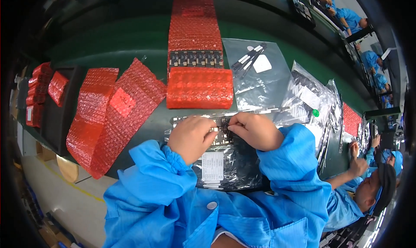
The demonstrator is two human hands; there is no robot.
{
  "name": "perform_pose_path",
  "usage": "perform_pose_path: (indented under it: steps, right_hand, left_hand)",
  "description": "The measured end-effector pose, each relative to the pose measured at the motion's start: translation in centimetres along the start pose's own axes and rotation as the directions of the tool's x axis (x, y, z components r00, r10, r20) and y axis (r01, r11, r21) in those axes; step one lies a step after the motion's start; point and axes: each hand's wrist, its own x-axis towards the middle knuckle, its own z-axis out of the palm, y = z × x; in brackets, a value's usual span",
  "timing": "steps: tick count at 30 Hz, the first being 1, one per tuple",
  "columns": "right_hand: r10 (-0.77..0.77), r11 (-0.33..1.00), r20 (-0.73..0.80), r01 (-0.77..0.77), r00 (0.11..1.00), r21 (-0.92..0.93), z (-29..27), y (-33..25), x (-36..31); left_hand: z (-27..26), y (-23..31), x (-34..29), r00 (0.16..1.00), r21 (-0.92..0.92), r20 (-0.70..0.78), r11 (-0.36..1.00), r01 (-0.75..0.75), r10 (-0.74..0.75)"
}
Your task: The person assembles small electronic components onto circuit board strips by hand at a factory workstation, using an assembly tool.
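A circuit board panel [224, 136] with dark and silvery parts lies in front of me on a clear plastic bag. My left hand [190, 137] grips its left part, thumb and fingers curled together. From the right, my right hand [255, 128] pinches over the panel's upper part; what lies between those fingertips is too small to make out. Under the panel, the clear bag [242, 170] holds many thin dark and white strips and bears a white printed label [212, 166]. Just beyond my hands sits a folded red bubble-wrap pack [199, 88], with a row of circuit boards [197, 58] showing behind it.
Red bubble wrap [134, 96] lies at left beside a black tray [65, 105]. On the right are a flat clear bag with strips [255, 83] and a heap of filled clear bags [310, 96]. A co-worker in blue [359, 196] sits close at my right.
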Motion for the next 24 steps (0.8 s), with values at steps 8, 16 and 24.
perform_pose_path:
  steps: [8,16,24]
  right_hand:
    - [0.104,0.99,0.151,-0.088,0.983,-0.111,1.4,1.6,1.4]
    - [0.09,0.995,0.163,-0.082,0.982,-0.053,1.1,1.8,1.5]
    - [0.143,0.987,0.183,-0.126,0.973,-0.099,1.5,1.8,1.4]
  left_hand:
    - [2.3,-1.1,-1.8,0.972,0.214,0.093,0.949,-0.23,0.215]
    - [2.3,-1.3,-1.5,0.971,0.214,0.086,0.947,-0.239,0.225]
    - [2.3,-1.1,-1.5,0.968,0.212,0.077,0.945,-0.249,0.238]
